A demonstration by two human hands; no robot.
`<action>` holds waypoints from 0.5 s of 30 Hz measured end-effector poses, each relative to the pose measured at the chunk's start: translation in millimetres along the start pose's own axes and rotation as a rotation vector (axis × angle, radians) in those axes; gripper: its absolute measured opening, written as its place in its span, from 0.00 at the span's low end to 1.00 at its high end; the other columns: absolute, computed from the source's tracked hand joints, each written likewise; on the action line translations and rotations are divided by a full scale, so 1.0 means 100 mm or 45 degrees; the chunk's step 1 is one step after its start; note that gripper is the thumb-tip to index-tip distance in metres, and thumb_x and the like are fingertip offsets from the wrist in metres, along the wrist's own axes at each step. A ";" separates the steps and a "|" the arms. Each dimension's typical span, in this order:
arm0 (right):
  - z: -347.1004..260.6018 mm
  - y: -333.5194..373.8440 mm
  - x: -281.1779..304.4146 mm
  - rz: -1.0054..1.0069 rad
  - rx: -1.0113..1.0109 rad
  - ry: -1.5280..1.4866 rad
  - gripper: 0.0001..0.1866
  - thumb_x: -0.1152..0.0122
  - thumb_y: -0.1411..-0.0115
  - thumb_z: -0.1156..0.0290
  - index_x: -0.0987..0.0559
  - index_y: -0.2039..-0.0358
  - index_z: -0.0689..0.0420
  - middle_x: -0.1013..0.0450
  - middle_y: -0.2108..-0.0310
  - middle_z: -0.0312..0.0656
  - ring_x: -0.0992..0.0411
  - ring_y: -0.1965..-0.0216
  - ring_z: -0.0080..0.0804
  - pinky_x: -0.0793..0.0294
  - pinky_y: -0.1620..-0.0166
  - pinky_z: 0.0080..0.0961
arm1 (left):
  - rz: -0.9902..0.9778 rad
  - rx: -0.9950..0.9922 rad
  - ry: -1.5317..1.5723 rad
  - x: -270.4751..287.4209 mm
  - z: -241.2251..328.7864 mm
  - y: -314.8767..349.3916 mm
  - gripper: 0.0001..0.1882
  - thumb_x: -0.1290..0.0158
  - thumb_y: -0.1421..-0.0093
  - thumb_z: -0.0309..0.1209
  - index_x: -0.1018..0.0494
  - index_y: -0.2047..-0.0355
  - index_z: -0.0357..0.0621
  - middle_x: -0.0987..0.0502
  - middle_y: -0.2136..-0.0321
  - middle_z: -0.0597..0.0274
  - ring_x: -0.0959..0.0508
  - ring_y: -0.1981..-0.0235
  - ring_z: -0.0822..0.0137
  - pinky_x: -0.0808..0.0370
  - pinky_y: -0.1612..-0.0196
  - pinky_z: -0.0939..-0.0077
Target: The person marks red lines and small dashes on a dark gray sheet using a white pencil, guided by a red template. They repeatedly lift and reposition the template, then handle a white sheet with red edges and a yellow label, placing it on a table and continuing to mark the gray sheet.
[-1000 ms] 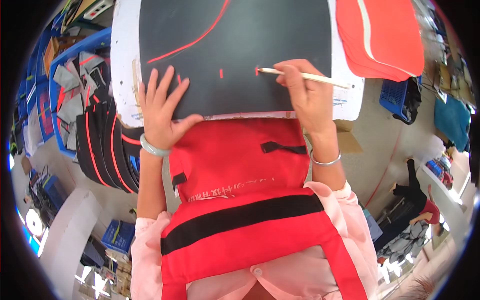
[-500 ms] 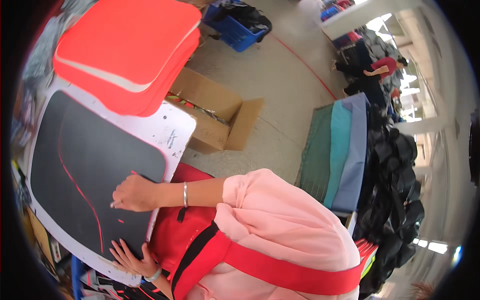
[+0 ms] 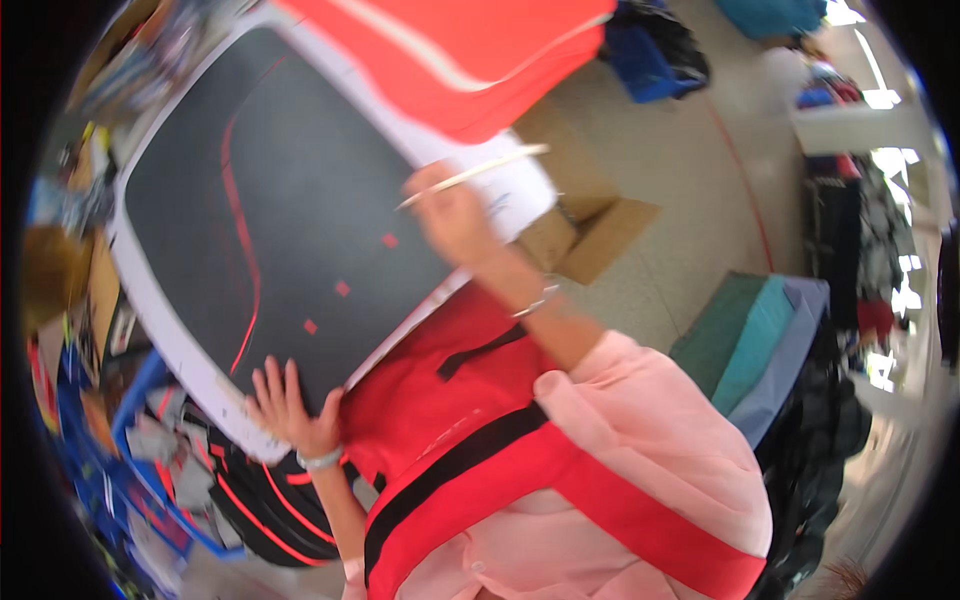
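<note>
A large black panel (image 3: 300, 190) with rounded corners lies flat before me, a thin red edge showing along its near side. On it are a curved red line (image 3: 245, 245) and three small red squares (image 3: 343, 289). My left hand (image 3: 292, 408) rests palm down at the panel's near-left corner, fingers spread. Over the panel's right side, my right hand (image 3: 448, 215) is closed around a slim pale stick (image 3: 500, 163), like a pen or pencil. One end of the stick points left toward the panel; whether it touches is too blurred to tell.
A white table (image 3: 523, 195) lies beneath the panel. Beyond stands a stack of red-orange sheets (image 3: 480, 75). To the right are an open cardboard box (image 3: 610, 240) and a blue crate (image 3: 638, 62). Black and grey pieces with red trim (image 3: 255, 510) lie at lower left.
My right hand has moved away from my left hand, toward the stack, and the pale stick now shows fully. Three red squares show where two did. The whole view has shifted.
</note>
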State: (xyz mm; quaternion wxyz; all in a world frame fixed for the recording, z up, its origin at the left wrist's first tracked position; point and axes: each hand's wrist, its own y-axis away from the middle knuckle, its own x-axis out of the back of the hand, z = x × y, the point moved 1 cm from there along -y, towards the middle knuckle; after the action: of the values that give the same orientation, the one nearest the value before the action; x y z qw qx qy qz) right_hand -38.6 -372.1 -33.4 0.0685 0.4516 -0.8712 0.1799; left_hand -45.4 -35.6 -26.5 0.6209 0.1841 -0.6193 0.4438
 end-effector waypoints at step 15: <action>-0.05 0.04 -0.03 -0.442 0.312 0.261 0.05 0.45 0.41 0.72 0.26 0.73 0.57 0.30 0.83 0.38 0.34 0.82 0.36 0.37 0.75 0.30 | 0.055 0.088 0.026 -0.02 0.03 0.01 0.37 0.44 0.50 0.62 0.23 0.53 0.43 0.26 0.46 0.56 0.33 0.41 0.50 0.52 0.35 0.51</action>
State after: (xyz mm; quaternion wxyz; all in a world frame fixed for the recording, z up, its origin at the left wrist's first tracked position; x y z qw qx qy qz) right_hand -40.1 -365.6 -30.3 0.1313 0.5788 -0.7407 0.3148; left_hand -47.8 -38.4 -27.6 0.6109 0.1874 -0.6011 0.4800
